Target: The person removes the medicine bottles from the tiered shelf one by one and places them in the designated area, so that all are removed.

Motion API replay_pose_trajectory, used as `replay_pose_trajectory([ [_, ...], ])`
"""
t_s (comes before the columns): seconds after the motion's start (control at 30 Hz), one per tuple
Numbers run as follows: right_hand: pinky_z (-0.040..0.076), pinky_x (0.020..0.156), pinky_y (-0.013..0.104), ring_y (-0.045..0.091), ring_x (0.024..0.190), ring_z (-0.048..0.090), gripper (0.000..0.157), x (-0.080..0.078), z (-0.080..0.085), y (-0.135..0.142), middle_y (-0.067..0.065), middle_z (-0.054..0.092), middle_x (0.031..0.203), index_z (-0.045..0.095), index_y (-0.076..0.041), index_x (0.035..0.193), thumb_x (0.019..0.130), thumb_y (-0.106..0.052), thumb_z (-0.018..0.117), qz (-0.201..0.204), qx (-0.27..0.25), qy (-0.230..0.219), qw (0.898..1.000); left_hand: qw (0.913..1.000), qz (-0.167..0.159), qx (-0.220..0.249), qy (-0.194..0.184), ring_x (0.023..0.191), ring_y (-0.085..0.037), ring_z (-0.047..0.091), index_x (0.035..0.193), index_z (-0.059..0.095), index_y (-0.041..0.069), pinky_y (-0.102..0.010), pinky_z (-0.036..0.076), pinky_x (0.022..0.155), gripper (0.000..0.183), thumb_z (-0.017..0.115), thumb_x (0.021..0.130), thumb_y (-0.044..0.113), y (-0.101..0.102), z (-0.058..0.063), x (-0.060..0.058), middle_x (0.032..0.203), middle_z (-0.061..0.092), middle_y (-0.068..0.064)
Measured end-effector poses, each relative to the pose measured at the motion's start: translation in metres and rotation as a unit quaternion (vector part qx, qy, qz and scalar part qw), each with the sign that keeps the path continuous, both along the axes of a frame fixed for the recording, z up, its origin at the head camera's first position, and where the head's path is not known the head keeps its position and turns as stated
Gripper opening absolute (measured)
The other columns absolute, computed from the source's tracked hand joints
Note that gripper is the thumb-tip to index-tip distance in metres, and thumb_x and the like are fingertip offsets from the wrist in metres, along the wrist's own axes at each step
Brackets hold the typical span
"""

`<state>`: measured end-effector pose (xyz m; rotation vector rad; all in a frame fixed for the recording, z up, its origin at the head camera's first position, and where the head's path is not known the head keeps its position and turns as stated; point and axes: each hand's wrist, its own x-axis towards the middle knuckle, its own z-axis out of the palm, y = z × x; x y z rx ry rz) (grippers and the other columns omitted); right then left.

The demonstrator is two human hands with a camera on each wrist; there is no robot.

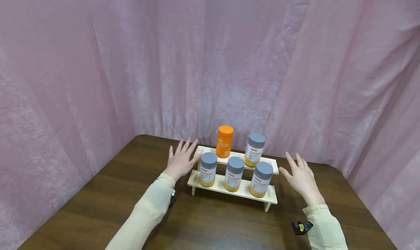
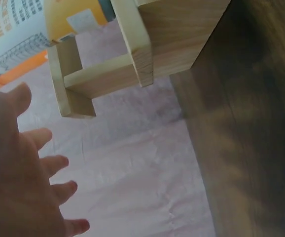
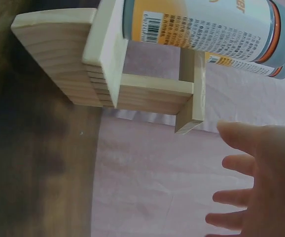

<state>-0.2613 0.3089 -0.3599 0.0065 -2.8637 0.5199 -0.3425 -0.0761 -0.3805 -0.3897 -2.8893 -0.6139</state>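
Note:
A two-tier wooden rack (image 1: pixel 218 187) stands on the table with jars on both steps. On its lower step are a left jar (image 1: pixel 208 170), a middle jar (image 1: pixel 234 174) and a right jar (image 1: pixel 261 179), all with grey lids. The upper step bears an orange bottle (image 1: pixel 224 142) and another grey-lidded jar (image 1: pixel 254 150). My left hand (image 1: pixel 181 160) hovers with spread fingers at the rack's left end, close to the left jar. Off the rack's right end, my right hand (image 1: pixel 302 179) is held up, fingers spread. Both hands hold nothing.
The dark wooden table (image 1: pixel 210 224) extends around the rack on all sides. Pink curtains (image 1: pixel 242 67) hang behind the table and along both its sides. A small black device (image 1: pixel 302 227) is strapped to the right wrist.

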Motion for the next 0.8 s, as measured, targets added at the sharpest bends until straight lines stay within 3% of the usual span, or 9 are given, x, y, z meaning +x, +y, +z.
replay_pose_trajectory([
  [0.17,0.019,0.108,0.069,0.06,0.138,0.016,0.068,-0.003,0.003,-0.003,0.039,0.015,0.153,0.025,-0.003,0.152,0.098,-0.031,0.054,0.011,0.011,0.013,1.0,0.9985,-0.019,0.033,-0.04,0.153,-0.032,0.0,0.157,0.009,0.029,-0.064,-0.004,0.115,0.068,0.034,0.1,0.057,-0.002,0.0,-0.006,0.165,0.006,-0.005],
  [0.53,0.005,0.109,0.071,0.058,0.14,0.01,0.066,-0.012,0.005,-0.006,0.034,0.017,0.154,0.028,-0.005,0.151,0.098,-0.034,0.054,-0.005,0.035,0.043,0.998,0.988,-0.021,0.124,-0.09,0.15,-0.038,0.014,0.157,0.009,0.023,-0.066,0.008,0.114,0.07,0.035,0.101,0.055,0.006,-0.004,-0.014,0.163,0.017,-0.011],
  [0.63,0.004,0.109,0.071,0.058,0.141,0.009,0.069,-0.014,0.006,-0.008,0.034,0.016,0.154,0.025,-0.004,0.152,0.098,-0.037,0.053,-0.004,0.023,0.041,0.999,0.9819,-0.024,0.159,-0.1,0.148,-0.04,0.019,0.157,0.01,0.019,-0.067,0.013,0.113,0.07,0.036,0.101,0.052,0.008,-0.009,-0.016,0.162,0.019,-0.014],
  [0.8,0.009,0.11,0.069,0.056,0.141,0.011,0.074,-0.016,0.01,-0.012,0.034,0.017,0.154,0.017,-0.001,0.153,0.099,-0.039,0.051,0.0,-0.006,0.036,0.999,0.968,-0.026,0.218,-0.121,0.145,-0.041,0.026,0.157,0.01,0.016,-0.058,0.022,0.115,0.069,0.038,0.102,0.047,0.013,-0.019,-0.017,0.161,0.022,-0.017],
])
